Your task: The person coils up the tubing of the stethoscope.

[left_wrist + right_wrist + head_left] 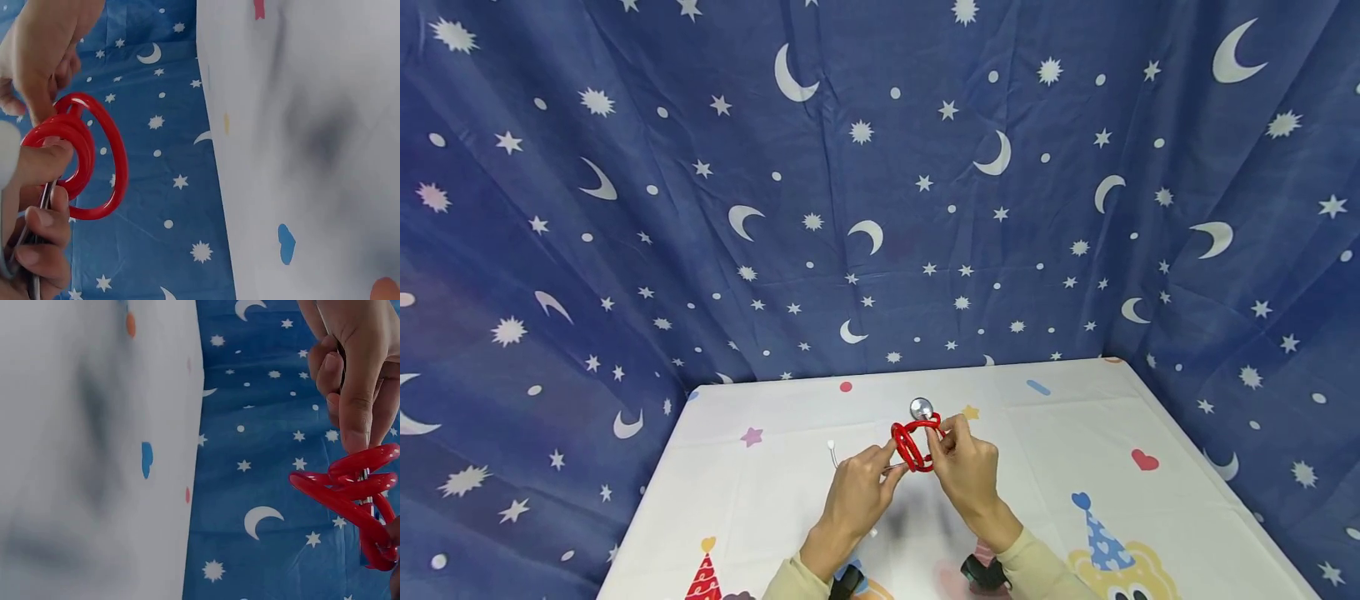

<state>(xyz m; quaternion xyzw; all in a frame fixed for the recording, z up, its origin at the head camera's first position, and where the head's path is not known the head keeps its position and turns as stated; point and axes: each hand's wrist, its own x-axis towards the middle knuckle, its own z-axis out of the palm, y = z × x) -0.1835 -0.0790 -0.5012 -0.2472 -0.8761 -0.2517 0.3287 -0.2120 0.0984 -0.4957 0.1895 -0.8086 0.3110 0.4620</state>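
Observation:
A stethoscope with red tubing (908, 447) is held up over the table between both hands, its tube wound into loops. My left hand (856, 492) grips the metal ear tubes and the coil's left side; in the left wrist view its thumb lies on the red loops (119, 162) and its fingers curl round the metal. With thumb and fingers, my right hand (967, 467) pinches the tubing on the coil's right side. The silver chest piece (921, 408) sticks out beyond the loops. A white ear tip (831, 445) shows left of the left hand.
Under the hands lies a white tablecloth (1045, 467) printed with hearts, stars and party figures. A blue curtain (880, 208) with moons and stars hangs behind the table and along its sides. Black wrist straps (985, 573) circle the sleeves.

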